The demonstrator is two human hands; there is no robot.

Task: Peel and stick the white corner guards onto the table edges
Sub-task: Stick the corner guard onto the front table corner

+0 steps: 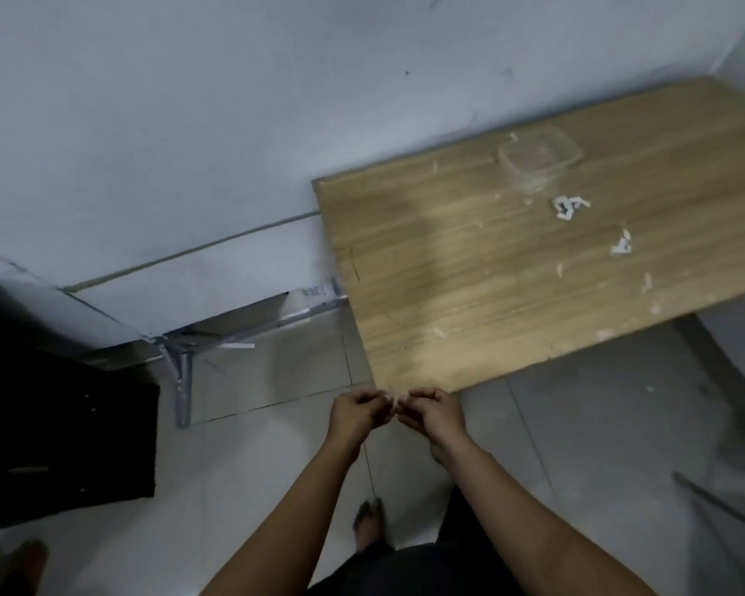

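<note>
A light wood-grain tabletop (469,268) stands against the pale wall, over a tiled floor (276,458). Toward two o'clock on it sits a clear plastic container (539,159). Just beside that, at four o'clock from it, lies a cluster of white corner guards (567,207); small white paper scraps (621,245) are scattered farther toward five o'clock.

the table (512,268) stands to the right, its far edge against the wall (190,122). on its far part sits a container (540,159), with paper scraps (570,207) just nearer and to its right. both hands, left (358,412) and right (433,412), meet fingertip to fingertip at the table's near left corner. a frame (181,363) lies on the floor (254,458) to the left.
</note>
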